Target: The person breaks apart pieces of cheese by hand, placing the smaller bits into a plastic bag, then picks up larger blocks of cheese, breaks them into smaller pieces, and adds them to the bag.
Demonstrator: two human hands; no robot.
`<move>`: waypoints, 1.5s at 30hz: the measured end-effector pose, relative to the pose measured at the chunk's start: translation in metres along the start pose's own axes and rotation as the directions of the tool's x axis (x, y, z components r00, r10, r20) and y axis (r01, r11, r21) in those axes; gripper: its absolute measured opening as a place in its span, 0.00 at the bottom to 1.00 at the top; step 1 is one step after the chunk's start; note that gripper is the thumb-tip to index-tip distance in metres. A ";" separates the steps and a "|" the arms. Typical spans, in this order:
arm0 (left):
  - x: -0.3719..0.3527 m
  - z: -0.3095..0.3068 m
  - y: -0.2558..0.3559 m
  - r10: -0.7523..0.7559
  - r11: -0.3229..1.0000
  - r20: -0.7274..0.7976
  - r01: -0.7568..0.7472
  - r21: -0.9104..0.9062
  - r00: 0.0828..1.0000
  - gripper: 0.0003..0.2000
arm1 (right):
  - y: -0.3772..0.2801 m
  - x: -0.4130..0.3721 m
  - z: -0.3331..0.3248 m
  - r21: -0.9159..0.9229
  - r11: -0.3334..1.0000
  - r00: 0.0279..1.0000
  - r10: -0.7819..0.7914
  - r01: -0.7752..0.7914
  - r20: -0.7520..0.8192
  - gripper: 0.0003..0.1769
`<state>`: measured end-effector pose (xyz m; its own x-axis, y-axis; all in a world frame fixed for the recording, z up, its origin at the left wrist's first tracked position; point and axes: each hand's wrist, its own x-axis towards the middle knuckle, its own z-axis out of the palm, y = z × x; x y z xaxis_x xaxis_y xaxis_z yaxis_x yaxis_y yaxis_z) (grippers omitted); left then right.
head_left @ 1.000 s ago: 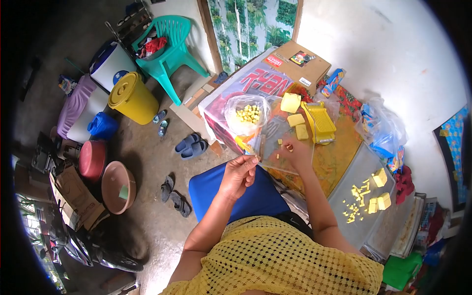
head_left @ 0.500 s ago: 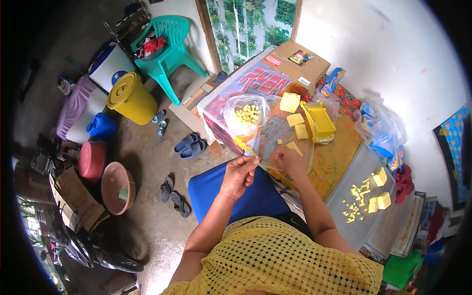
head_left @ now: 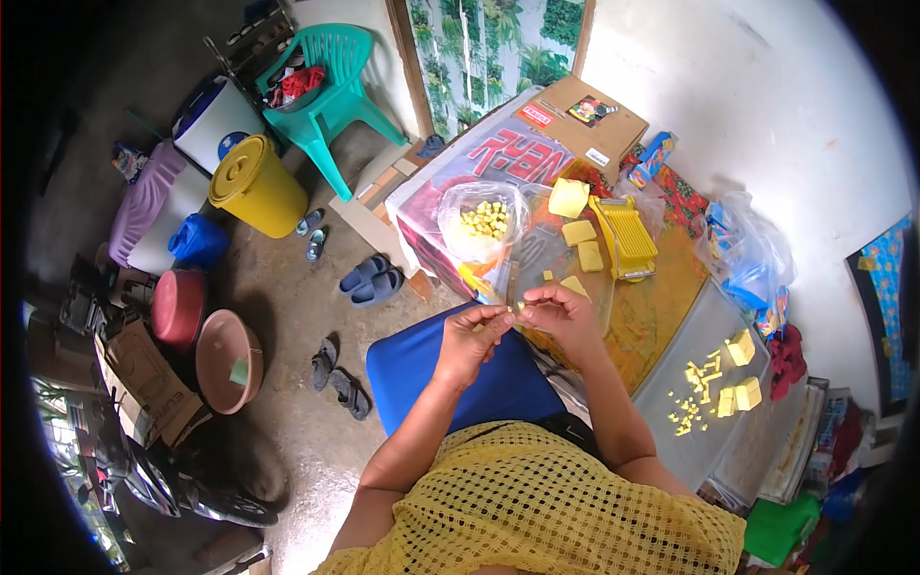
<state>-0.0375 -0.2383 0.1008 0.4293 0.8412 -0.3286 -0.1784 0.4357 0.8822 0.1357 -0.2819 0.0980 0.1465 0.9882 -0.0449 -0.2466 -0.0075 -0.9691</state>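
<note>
My left hand (head_left: 474, 340) is closed in a pinch over the blue seat; what its fingertips hold is too small to make out. Close beside it, my right hand (head_left: 563, 316) pinches a small yellow piece (head_left: 520, 307), with the fingertips of both hands nearly meeting. Beyond them lies a clear tray (head_left: 533, 257) with a thick yellow slab (head_left: 569, 197), flat yellow slices (head_left: 579, 232) and a small cube (head_left: 547, 275). A plastic-lined bowl (head_left: 448, 230) holds several yellow cubes (head_left: 487, 219). At the tray's right stands a yellow wire slicer (head_left: 627, 240).
On a grey surface at right lie yellow blocks (head_left: 740, 347) and scraps (head_left: 704, 379). Plastic bags (head_left: 743, 244) rest by the wall, and a cardboard box (head_left: 575, 120) at the back. A blue seat (head_left: 412, 369) is below my hands. Slippers (head_left: 371, 283) and basins (head_left: 228, 369) are on the floor.
My right hand has lifted from the tray and come left and toward me, bringing a small yellow piece up to my left hand. My left hand has hardly moved.
</note>
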 end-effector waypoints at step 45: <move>-0.025 0.010 0.022 0.195 0.980 0.157 -0.197 0.003 0.968 0.07 | -0.015 -0.018 0.018 0.583 0.756 0.945 0.144 -0.297 0.295 0.16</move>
<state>-0.0431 -0.2530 0.1319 0.5197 0.8492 -0.0938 -0.2568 0.2600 0.9308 0.1196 -0.2972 0.1174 -0.1795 0.9775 -0.1108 -0.7885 -0.2103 -0.5779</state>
